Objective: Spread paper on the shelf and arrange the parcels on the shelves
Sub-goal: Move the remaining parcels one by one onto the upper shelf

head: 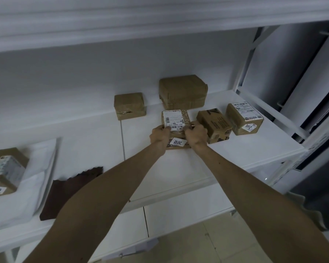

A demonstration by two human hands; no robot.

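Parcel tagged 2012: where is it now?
Head view: the 2012 parcel is centre on the shelf, gripped by the left hand and right hand, just left of the printed box.

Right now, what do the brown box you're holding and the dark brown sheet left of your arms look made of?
The brown rectangular box, gripped by left hand and right hand, looks like matte cardboard: creased edges, white paper labels stuck on. The dark brown flat sheet looks like matte paper or thin card, given its jagged top edge; fabric is possible.
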